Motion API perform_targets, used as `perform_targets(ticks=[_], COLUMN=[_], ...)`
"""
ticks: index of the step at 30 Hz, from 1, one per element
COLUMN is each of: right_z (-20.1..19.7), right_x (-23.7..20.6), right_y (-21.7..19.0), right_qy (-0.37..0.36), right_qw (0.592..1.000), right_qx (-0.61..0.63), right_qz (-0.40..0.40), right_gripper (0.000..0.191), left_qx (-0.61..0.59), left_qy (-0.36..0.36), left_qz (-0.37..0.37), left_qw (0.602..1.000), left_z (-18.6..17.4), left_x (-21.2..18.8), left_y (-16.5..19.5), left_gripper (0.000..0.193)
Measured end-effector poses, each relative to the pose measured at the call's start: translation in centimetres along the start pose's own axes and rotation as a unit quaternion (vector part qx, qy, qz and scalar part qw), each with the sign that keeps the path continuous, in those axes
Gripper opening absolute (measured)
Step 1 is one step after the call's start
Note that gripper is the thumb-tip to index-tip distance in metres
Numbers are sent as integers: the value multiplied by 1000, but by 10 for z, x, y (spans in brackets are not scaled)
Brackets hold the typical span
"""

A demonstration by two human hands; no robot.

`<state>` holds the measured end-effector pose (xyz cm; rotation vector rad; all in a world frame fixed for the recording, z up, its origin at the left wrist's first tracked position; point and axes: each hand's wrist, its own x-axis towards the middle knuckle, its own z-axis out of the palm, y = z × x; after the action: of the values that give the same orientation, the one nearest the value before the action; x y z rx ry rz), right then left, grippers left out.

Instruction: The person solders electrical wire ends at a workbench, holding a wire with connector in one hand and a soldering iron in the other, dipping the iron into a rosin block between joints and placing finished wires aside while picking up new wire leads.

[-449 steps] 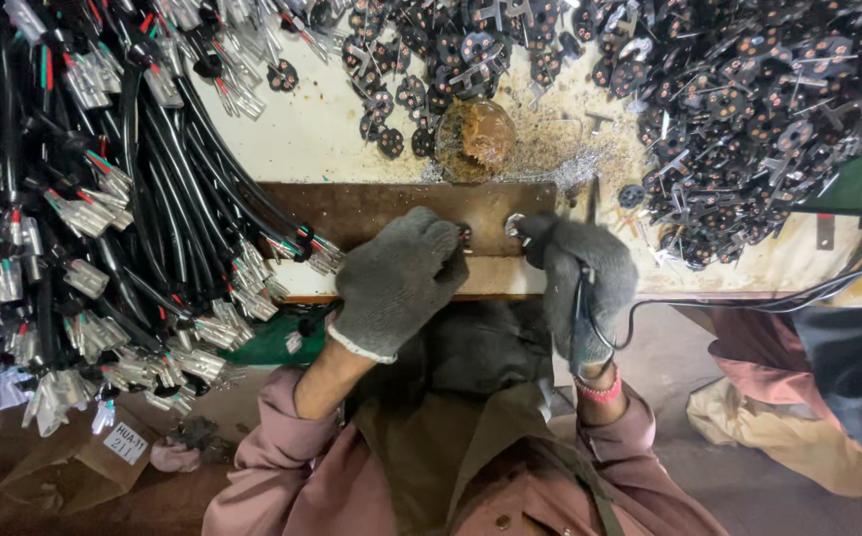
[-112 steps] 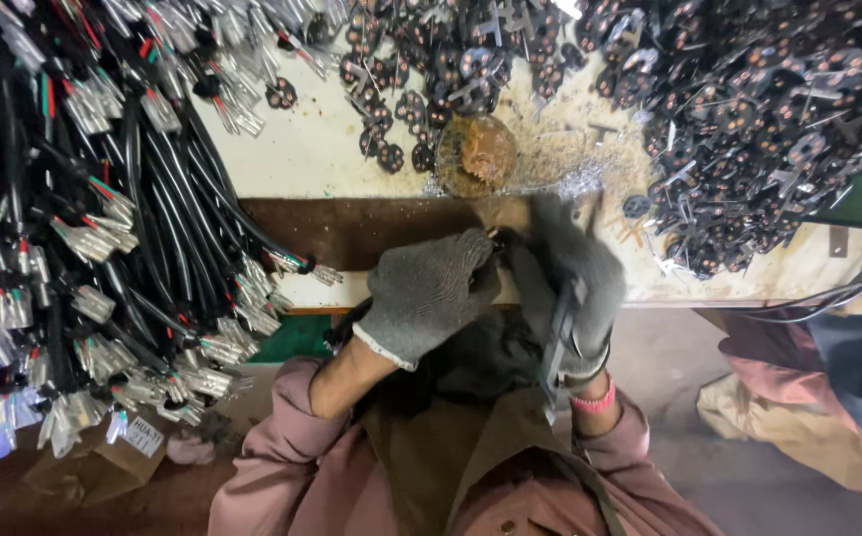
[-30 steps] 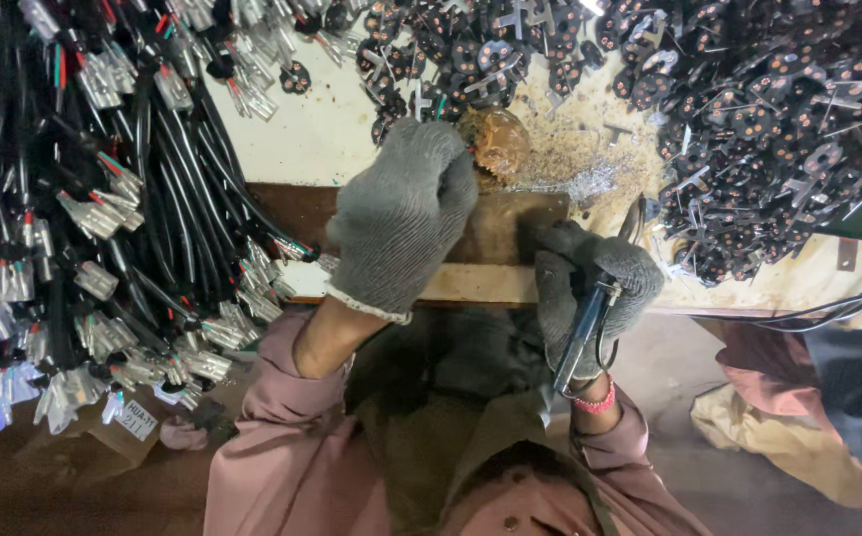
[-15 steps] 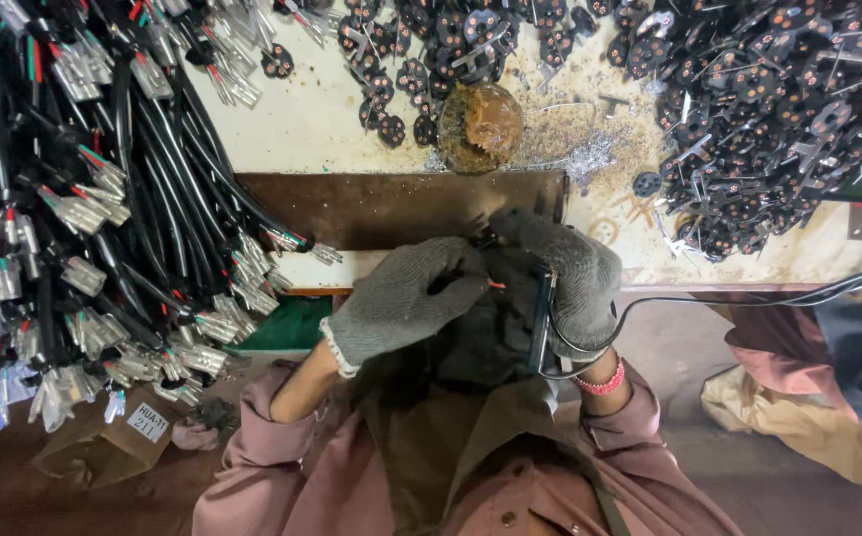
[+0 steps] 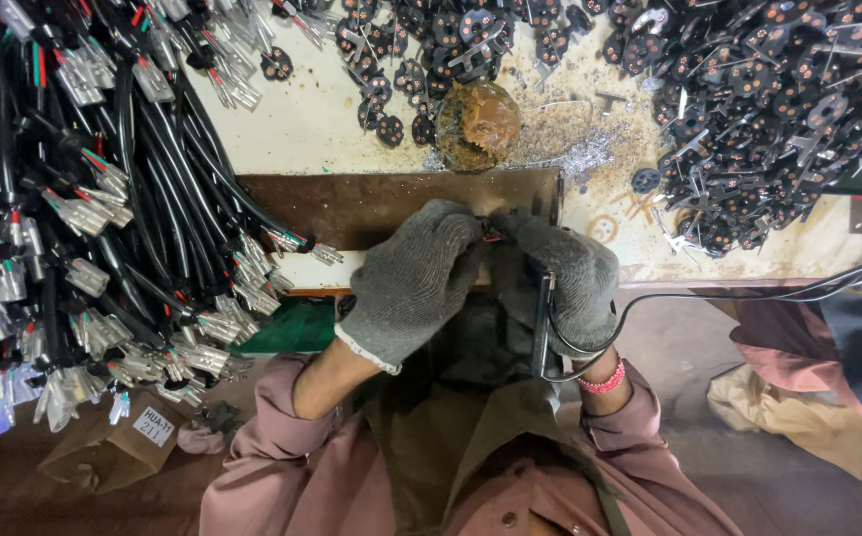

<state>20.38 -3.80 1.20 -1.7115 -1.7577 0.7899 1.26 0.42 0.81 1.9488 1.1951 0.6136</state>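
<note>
Along the far left, a dense bundle of black cables with metal terminals hangs over the counter, far too many for me to count, and it crowds that whole side down past the counter's near edge. Below it sits one small cardboard box. Between the cables and my hands lies one brown metal plate, its near edge just in front of my knuckles; a strip of bare pale counter runs beside it, the only open room on this side.

My left hand, in a grey knit glove, is curled shut, its fingers meeting those of my right hand over a small dark part with a touch of red, held at the plate's near edge. I cannot tell how tightly it is pinched. My right hand, also gloved, is closed around one dark-handled tool whose black cord runs off right along the counter's edge.

Beyond the plate stands one rusty round lump amid metal filings. Farther right, a heap of black plug inserts, uncountable, fills the counter to its right edge.
</note>
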Motion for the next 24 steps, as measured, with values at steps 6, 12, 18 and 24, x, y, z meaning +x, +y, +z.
perform_targets(ticks=[6, 12, 18, 24], right_z=[-4, -6, 0, -6], right_x=[6, 14, 6, -33], right_y=[-7, -9, 5, 27], right_qy=[-23, -38, 46, 49], right_qw=[996, 997, 998, 996], right_qx=[48, 17, 25, 64], right_qz=[78, 71, -19, -37], right_gripper=[40, 36, 29, 31], left_qx=[34, 66, 38, 49], left_qy=[-73, -31, -23, -17], left_qz=[-79, -10, 1, -16], left_qw=[994, 997, 999, 999], left_z=[2, 7, 10, 12], left_x=[5, 8, 7, 8], left_y=[2, -4, -9, -8], left_gripper=[15, 17, 19, 16])
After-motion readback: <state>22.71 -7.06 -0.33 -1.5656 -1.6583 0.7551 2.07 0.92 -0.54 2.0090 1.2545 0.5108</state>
